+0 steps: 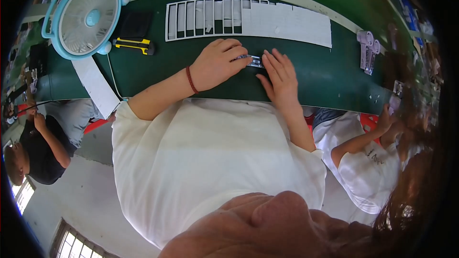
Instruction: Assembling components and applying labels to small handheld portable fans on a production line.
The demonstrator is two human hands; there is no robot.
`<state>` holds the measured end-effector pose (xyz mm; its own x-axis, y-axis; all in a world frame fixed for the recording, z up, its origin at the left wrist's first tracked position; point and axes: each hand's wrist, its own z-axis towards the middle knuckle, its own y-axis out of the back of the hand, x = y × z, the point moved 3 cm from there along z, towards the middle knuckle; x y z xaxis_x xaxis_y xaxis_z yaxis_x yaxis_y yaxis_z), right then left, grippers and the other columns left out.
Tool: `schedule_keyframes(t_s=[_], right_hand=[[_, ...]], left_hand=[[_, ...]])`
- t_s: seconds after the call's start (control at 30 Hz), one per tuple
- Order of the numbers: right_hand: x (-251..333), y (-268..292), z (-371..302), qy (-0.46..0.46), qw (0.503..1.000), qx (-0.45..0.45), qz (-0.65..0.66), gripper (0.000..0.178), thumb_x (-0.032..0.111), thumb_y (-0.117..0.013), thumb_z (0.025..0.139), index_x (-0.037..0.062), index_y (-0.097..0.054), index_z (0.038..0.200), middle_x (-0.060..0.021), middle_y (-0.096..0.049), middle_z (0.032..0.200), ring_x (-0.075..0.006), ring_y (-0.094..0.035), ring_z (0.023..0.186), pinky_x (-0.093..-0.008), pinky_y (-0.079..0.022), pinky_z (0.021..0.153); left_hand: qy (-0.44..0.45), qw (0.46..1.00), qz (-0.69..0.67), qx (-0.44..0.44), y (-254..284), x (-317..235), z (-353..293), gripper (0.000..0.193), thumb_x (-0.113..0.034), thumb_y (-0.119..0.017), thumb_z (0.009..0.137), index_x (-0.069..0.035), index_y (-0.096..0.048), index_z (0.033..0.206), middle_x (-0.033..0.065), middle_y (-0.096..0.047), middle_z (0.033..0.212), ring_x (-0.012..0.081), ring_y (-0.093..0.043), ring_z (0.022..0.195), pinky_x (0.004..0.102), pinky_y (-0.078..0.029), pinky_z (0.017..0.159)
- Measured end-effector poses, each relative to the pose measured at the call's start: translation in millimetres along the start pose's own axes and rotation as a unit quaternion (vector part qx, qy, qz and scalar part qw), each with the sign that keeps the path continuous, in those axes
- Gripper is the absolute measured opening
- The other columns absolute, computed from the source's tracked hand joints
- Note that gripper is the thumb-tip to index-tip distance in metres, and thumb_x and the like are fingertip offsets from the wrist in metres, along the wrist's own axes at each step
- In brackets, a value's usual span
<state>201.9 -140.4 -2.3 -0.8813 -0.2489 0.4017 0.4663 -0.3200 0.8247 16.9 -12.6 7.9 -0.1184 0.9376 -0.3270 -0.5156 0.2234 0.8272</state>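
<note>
A small dark, oblong piece with shiny bluish-silver details (256,60) lies on or just above the green tabletop, too small to name. Its left end is between the thumb and curled fingers of my left hand (219,64), which has a braided red-brown cord on the wrist. My right hand (282,75) rests at the piece's right end, palm down. Its fingers are stretched out and the thumb stands apart, with the fingertips touching or very close to the piece. Just beyond both hands lies a long white slotted frame (287,25), its left part divided into narrow openings.
At left stand a light-blue fan (92,17), a yellow-black box cutter (133,45), a dark flat pad (134,24) and a white strip (97,86). Purple-handled tools (368,50) lie at right. Co-workers sit on the left (48,148) and right (368,162).
</note>
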Motion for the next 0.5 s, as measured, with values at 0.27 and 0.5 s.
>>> schedule_keyframes(t_s=[0.27,0.5], right_hand=[[2.6,6.8,3.8,0.011,0.999,-0.012,-0.051,0.062,0.021,-0.087,0.082,0.0044,-0.066,0.138,-0.0108,-0.064,0.147,-0.0350,-0.054,0.142,-0.0556,-0.041,0.117],[1.9,9.8,7.5,-0.043,0.997,-0.003,0.063,0.047,0.011,-0.088,0.075,0.0063,-0.069,0.118,-0.0126,-0.065,0.115,-0.0355,-0.062,0.106,-0.0454,-0.052,0.091]], left_hand=[[-0.004,1.000,-0.003,0.028,2.2,1.8,5.7,0.028,-0.015,-0.075,0.082,-0.014,-0.073,0.110,0.0014,-0.067,0.110,0.0239,-0.062,0.114,0.0374,-0.052,0.093],[0.061,0.967,-0.246,0.011,25.1,-1.5,14.0,0.067,-0.011,-0.086,0.082,-0.006,-0.055,0.141,0.0156,-0.057,0.145,0.0382,-0.056,0.133,0.0444,-0.047,0.113]])
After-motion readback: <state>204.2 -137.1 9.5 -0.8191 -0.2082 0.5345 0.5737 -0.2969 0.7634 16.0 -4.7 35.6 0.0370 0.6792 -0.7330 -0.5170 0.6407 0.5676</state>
